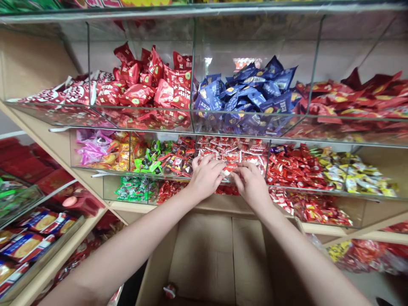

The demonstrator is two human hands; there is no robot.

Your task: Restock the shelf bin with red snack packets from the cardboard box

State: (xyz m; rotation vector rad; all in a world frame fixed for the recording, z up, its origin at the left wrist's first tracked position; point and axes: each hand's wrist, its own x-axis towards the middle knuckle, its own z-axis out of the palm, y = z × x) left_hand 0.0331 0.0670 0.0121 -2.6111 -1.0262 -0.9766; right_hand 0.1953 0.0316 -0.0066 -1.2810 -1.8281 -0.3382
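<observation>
Both my hands reach into a clear middle-shelf bin of red-and-white wrapped candies [219, 146]. My left hand [206, 176] lies over the left part of the pile, its fingers bent and drawn towards the thumb at a candy. Close by on the right, my right hand [251, 182] has its thumb and forefinger pinched at a candy wrapper. A small candy [227, 171] shows between the two hands. The fingertips partly hide what they touch. Below my forearms stands an open cardboard box [204, 255], with one wrapped candy [170, 290] on its bottom.
Above, a glass shelf holds red packets [174, 87] and blue packets [251, 91]. Clear dividers [268, 159] part the bins, with red candies [293, 168] and yellow-white candies [353, 170] to the right and green ones [149, 159] to the left. Packaged snacks [28, 244] fill a lower-left shelf.
</observation>
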